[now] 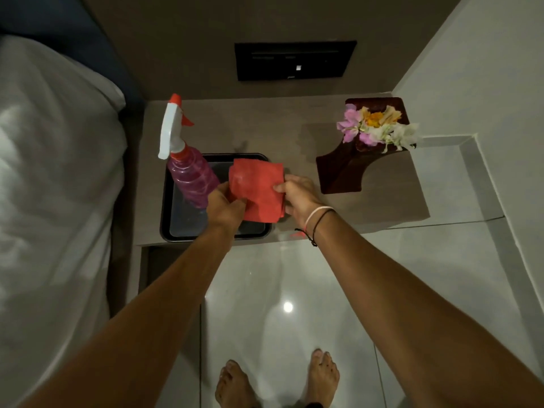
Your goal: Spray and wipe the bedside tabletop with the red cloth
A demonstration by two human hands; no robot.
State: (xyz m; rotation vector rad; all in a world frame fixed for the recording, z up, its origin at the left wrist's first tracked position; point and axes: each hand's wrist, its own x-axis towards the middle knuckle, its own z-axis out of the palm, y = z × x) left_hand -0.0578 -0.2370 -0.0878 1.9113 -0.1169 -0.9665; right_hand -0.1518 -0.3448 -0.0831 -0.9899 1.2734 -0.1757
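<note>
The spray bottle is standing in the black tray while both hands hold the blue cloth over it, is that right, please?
Not quite: the cloth is red, not blue, as the head view shows. The rest holds: the spray bottle stands in the black tray, and the left hand and right hand both hold the cloth over it.

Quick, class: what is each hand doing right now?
Left hand: closed on the red cloth.
Right hand: closed on the same cloth's other edge.

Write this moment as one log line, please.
cloth held by left hand and right hand | bottle in tray | wiping not begun
</note>
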